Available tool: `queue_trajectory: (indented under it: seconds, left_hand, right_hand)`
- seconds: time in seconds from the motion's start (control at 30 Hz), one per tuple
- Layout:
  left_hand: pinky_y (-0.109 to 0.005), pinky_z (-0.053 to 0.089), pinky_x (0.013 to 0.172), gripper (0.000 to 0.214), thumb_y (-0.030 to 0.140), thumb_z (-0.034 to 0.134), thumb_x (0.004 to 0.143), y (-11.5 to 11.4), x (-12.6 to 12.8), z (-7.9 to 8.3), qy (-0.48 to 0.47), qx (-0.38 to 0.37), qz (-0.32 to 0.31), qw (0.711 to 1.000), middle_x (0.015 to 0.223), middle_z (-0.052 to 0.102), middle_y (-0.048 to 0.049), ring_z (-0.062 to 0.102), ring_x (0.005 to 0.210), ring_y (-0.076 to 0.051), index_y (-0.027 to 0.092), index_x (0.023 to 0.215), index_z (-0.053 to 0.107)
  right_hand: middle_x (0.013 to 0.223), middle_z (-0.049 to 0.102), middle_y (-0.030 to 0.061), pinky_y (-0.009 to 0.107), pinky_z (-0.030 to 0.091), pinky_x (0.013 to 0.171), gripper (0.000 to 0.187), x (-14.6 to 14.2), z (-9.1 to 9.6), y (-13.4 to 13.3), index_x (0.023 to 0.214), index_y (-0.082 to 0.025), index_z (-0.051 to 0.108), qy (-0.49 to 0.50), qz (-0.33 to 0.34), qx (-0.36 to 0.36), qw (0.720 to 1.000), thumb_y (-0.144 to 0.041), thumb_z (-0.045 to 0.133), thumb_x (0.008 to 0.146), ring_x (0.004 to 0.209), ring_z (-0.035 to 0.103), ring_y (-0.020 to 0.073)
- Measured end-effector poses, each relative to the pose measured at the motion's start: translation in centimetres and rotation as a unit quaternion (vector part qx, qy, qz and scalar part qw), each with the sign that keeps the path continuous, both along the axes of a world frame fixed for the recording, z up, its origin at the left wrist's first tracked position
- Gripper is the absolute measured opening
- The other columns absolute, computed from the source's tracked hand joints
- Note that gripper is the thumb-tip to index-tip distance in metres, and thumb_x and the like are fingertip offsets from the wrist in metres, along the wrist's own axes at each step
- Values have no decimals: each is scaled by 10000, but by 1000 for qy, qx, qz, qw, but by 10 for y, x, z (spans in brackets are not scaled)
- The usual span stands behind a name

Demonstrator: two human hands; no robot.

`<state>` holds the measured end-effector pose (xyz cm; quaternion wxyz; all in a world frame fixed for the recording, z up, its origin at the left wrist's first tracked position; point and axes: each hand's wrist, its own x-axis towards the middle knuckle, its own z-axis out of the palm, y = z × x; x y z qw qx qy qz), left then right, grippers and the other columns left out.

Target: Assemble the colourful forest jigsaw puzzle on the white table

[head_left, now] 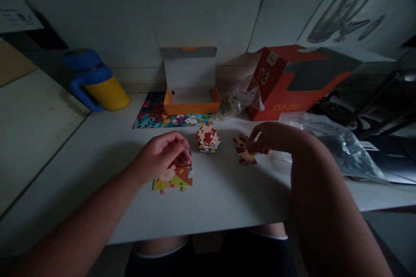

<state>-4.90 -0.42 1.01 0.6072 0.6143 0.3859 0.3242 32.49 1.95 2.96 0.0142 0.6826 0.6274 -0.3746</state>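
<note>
Above a joined block of puzzle pieces (pixel 177 178), which shows a yellow-green scene, is my left hand (pixel 170 149). Its fingers are curled in against the thumb, and whatever they may hold is hidden. On the right, my right hand (pixel 264 137) pinches the right side of a puzzle piece (pixel 243 150) with red-brown patches on cream; it lies on the table, and the fingertips are partly hidden. Between both hands stands a stack of puzzle pieces (pixel 207 137), the top one cream with red-brown patches.
Behind the stack, an open orange box (pixel 191 107) stands on a colourful printed sheet (pixel 146 117). A blue-and-yellow jug (pixel 104 86) is at the back left. To the right are a red-orange carton (pixel 276 86), a clear plastic bag (pixel 240 99) and more plastic wrap (pixel 334 147).
</note>
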Motion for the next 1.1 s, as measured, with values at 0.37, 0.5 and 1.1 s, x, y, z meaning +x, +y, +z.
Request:
queue_trajectory:
  seconds: [0.37,0.5,1.1]
  left_hand:
    - [-245,517,643,262,427,614,1017,11,-11,-2,281,281,59,916,804,734,-11,646,672,-133,196,939,707]
    - [-234,440,581,249,381,612,1011,11,-8,-3,317,292,25,902,738,688,9,588,620,-124,193,876,704]
    - [-351,500,854,89,240,657,980,14,-9,-3,341,345,-27,874,914,721,-27,667,915,-210,214,911,707]
  right_hand:
    - [1269,731,126,402,594,874,664,-47,1,-14,1340,-227,655,69,129,360,921,-522,889,792,1056,726,282]
    - [1590,534,143,525,461,1182,1059,-85,-15,-23,1613,-305,430,98,216,381,894,-447,960,706,1439,541,364]
    - [1366,694,251,440,547,936,942,-109,-40,-2,1625,-174,343,35,130,337,932,-455,813,859,1161,715,394]
